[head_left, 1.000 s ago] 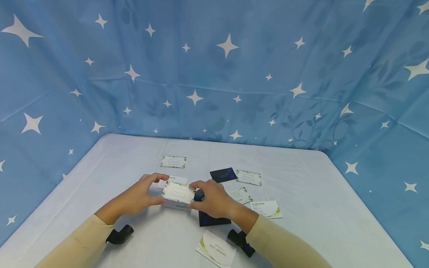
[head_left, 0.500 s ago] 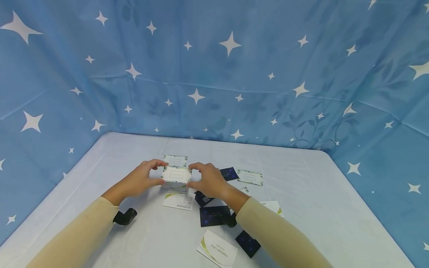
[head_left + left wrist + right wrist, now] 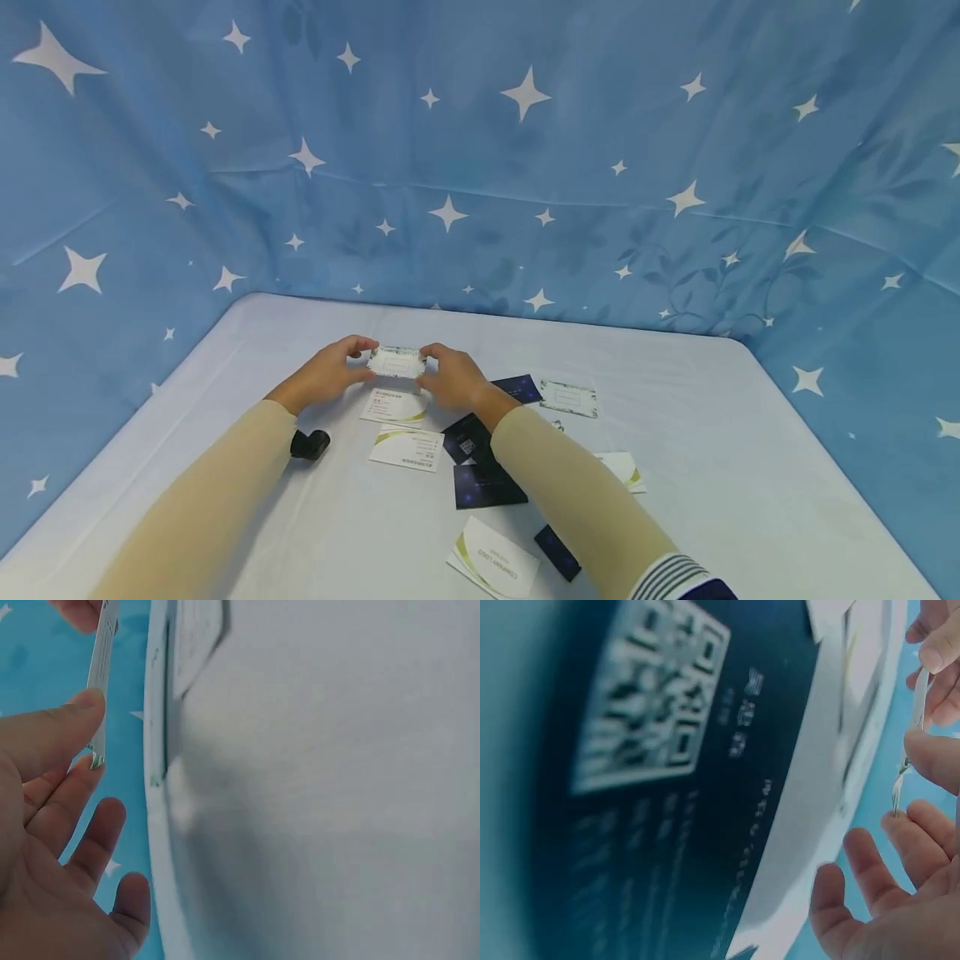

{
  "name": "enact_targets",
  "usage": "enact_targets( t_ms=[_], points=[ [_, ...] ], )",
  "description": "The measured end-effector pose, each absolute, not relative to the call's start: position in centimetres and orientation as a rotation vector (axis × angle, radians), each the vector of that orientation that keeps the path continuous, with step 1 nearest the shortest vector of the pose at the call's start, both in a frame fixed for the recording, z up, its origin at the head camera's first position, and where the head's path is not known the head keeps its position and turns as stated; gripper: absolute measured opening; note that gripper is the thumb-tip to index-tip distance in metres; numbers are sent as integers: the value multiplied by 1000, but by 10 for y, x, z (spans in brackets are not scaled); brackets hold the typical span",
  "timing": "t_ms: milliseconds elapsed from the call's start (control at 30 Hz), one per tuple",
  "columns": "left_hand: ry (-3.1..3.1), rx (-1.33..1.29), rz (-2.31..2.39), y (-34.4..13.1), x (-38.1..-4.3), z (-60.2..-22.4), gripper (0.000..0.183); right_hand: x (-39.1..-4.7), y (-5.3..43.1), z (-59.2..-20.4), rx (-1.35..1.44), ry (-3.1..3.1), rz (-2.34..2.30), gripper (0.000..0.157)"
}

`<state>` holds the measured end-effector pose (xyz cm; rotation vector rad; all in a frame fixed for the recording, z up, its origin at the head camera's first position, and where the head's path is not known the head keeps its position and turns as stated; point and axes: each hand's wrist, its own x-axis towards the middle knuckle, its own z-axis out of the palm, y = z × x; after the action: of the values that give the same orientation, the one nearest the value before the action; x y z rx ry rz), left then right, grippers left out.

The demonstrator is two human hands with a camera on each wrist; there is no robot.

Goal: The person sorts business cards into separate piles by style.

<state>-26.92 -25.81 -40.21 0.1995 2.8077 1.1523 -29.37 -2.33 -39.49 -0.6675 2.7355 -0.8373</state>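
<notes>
Both hands hold a white business card with a leafy border (image 3: 397,362) level near the far side of the table. My left hand (image 3: 327,370) pinches its left end, the thumb nearer me. On the right end is my right hand (image 3: 456,379), thumb and finger at the edge. In the left wrist view the card (image 3: 99,671) appears nearly edge-on, so whether several cards are stacked is hard to tell. A white card with green curves (image 3: 393,407) lies just nearer me, and a similar card (image 3: 407,447) below that. The place under the held card is hidden.
Dark blue cards (image 3: 491,487) lie below the right forearm, one with a QR code (image 3: 467,438). Another leafy card (image 3: 567,398) lies to the right. A COMPANY LOGO card (image 3: 495,558) is near the front. Black wrist gear (image 3: 311,445) hangs under the left wrist.
Both hands have moved away from me with the leafy card. It now covers the spot where another leafy card lay at the back. The two green-curved cards have come into view.
</notes>
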Motion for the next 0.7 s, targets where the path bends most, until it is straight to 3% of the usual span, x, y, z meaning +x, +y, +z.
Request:
enact_targets(
  t_ms=[700],
  points=[
    [2835,131,1046,-249,-291,-412,47,-317,-45,-403,-517,2742,-716,54]
  ],
)
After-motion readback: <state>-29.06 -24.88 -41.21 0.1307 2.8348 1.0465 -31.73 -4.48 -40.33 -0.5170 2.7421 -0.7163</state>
